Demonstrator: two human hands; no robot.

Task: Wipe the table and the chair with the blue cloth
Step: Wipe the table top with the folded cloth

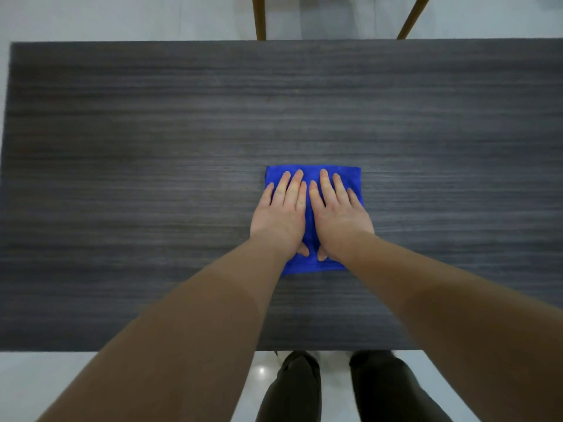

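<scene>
Overhead, the head view looked straight down on a dark wood-grain table [122,132], its left edge and both long edges in frame, pale floor showing beyond them.

Left hand [278,214]: flat, fingers straight and close together, palm pressing the left half of the blue cloth [312,233]. Thumb tucked under toward the near side, tip resting on the cloth.

Cloth: folded to a rough square, lying flat on the table slightly right of centre and nearer the person's edge than the far one. Both hands covered most of it; a blue strip showed between them and along the far and near borders.

Right hand [341,214]: mirrored the left, fingers extended, pressing the right half. Index fingers of the two hands nearly touched. Neither hand gripped or bunched the fabric.

Far right and top: two brown wooden legs [260,16] beyond the far edge, probably the chair, though too little showed to be sure.

Progress, judged: table wiping under way. No streaks, damp patches or dirt were legible on the grain, so how much of the surface was covered could not be read. Chair apparently untouched; that part remained to do.
</scene>
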